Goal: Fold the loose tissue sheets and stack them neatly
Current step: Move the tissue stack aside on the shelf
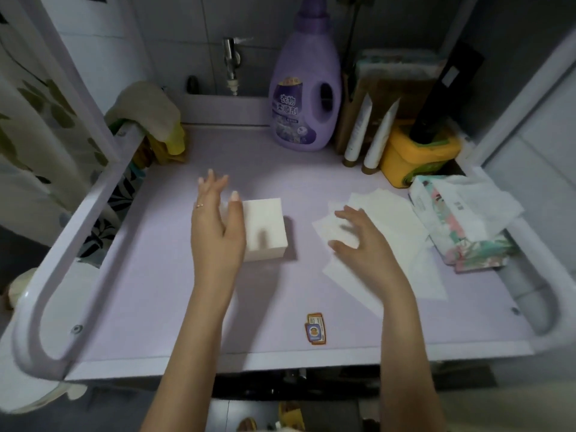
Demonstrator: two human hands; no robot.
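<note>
A neat white stack of folded tissues (266,227) stands in the middle of the lilac table top (162,275). My left hand (216,219) hovers at the stack's left side with fingers straight and spread, thumb near its top left corner. Several loose white tissue sheets (396,232) lie spread to the right. My right hand (358,238) is over their left part, fingers spread and lightly bent, fingertips on or just above the top sheet. It looks blurred.
An opened floral tissue pack (461,226) lies at the right edge. At the back stand a purple softener bottle (304,98), two white tubes (371,135) and a yellow tub (417,154). A small sticker (315,328) lies near the front edge. White rails (62,275) flank the table.
</note>
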